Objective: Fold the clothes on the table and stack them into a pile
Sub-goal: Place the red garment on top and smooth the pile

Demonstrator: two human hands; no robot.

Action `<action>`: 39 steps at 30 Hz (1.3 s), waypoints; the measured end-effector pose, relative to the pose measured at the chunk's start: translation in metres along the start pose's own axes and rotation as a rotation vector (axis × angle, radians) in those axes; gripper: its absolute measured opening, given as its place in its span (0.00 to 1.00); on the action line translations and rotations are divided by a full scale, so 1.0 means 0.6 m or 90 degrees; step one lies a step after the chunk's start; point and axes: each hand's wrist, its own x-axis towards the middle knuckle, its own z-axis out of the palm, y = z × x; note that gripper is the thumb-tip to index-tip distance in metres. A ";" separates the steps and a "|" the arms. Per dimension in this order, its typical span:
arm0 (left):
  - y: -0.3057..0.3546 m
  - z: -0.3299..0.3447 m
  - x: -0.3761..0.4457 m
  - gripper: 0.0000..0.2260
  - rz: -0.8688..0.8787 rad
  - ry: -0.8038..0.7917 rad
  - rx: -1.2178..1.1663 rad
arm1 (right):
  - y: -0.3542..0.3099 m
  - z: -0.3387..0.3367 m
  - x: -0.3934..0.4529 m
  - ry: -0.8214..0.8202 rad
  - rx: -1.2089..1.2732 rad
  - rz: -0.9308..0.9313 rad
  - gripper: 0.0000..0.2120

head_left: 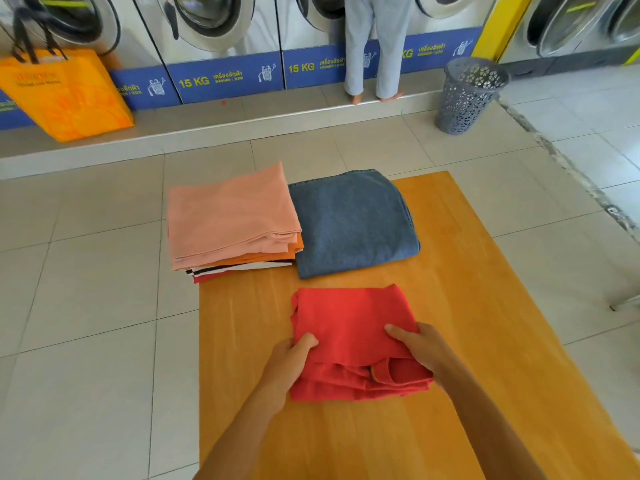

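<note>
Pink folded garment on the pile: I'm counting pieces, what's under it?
Under the pink folded garment: orange, black-and-white striped and red edges show. Anything more is covered.

On the worktop (467, 306) a folded shirt (349, 327) lies nearest the person, with the left hand (291, 362) gripping its left side and the right hand (422, 348) its right. Behind it lie folded jeans (349, 223), and just left of them, touching, a pile of folded clothes (232, 220) overhangs the worktop's far left corner. Beyond, on the floor, a basket (467, 95) stands to the right; a bag (65, 91) sits on the ledge at the left, before the washing machines (214, 22).
</note>
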 end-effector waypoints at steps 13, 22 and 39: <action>0.114 -0.248 -0.066 0.16 0.176 0.086 -0.181 | -0.261 0.157 -0.087 -0.117 0.108 -0.260 0.12; 0.279 -0.412 -0.007 0.18 0.330 0.199 -0.163 | -0.481 0.264 -0.011 -0.071 0.095 -0.399 0.16; 0.259 -0.351 0.191 0.19 0.580 0.518 0.384 | -0.479 0.337 0.117 0.338 -0.376 -0.531 0.18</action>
